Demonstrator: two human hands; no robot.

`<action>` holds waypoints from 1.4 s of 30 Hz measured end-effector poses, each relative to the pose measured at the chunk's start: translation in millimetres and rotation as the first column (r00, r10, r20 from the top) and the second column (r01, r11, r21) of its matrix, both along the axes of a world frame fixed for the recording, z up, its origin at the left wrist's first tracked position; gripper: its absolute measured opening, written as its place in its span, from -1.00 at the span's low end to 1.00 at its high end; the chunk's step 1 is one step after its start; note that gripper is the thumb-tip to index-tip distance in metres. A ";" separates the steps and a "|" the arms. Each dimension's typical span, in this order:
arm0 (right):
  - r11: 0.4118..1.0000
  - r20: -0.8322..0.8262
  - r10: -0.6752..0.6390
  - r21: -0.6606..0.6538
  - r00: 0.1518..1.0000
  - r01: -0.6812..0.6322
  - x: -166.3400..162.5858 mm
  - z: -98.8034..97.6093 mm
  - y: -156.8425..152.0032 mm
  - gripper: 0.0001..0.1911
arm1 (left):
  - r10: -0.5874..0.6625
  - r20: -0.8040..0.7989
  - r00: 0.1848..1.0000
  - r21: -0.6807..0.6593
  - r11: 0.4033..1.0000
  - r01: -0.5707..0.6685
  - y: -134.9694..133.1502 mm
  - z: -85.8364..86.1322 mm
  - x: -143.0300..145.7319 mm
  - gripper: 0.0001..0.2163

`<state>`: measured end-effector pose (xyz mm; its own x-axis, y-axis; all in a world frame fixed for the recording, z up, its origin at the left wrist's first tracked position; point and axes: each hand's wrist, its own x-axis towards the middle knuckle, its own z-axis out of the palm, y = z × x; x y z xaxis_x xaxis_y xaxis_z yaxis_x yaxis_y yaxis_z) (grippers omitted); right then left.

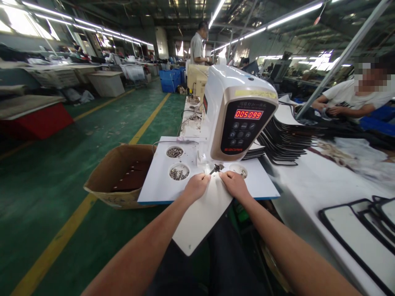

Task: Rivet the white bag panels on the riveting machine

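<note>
Here: one machine (247, 127), white, red digits lit, standing over the work. One top (154, 189), pale, blue-edged. One panel (200, 218), white, at the top's front edge, its far end beneath the machine's head; long axis running from there back toward the lap, slanting left. Two hands, left (197, 185) and right (237, 185), one at either side of the far end, fingers drawn together and seemingly pinching it; the panel's bulk lies nearer the body than the fingertips. One dark bit (218, 167), just beyond them, right fingertips slightly nearer; nature unclear.
</note>
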<state>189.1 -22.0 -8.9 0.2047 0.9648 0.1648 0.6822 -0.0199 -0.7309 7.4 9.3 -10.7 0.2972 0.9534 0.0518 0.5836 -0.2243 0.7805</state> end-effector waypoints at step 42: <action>0.665 0.070 0.409 0.661 0.910 -0.349 -77.9 32.3 -221.4 -0.49 | 0.320 0.551 0.771 -0.371 0.921 -0.117 -289.0 25.4 -106.3 -0.53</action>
